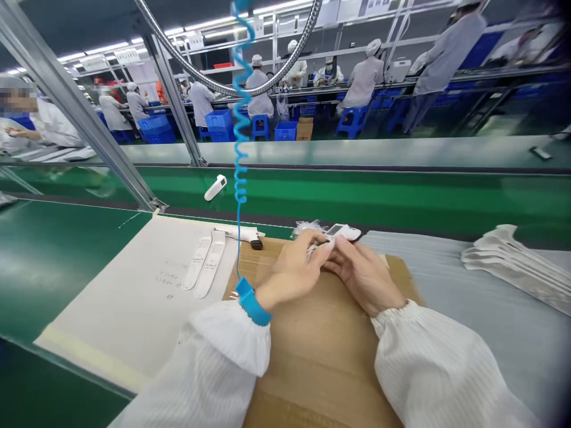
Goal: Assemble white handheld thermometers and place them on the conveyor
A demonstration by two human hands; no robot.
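A white handheld device [349, 232] with a small dark screen is held up over the far part of a brown cardboard sheet [319, 356]. My right hand [363, 276] is closed round its near side, with the thumb on top. My left hand [297, 261], a blue wrist strap [254, 302] on its wrist, pinches at the device's left end. A small dark bit shows between its fingertips, too small to name. Fingers hide much of the device's lower part. Just behind my left fingers lies a clear plastic wrapping [307, 227].
White paper [120, 297] at left carries two long white shell pieces [210, 264] and a white part with a black end [243, 233]. Several white pieces [513, 261] lie stacked at right. Another white device [216, 188] rests on the green belt [357, 193]. A coiled blue cord [241, 119] hangs down to my strap.
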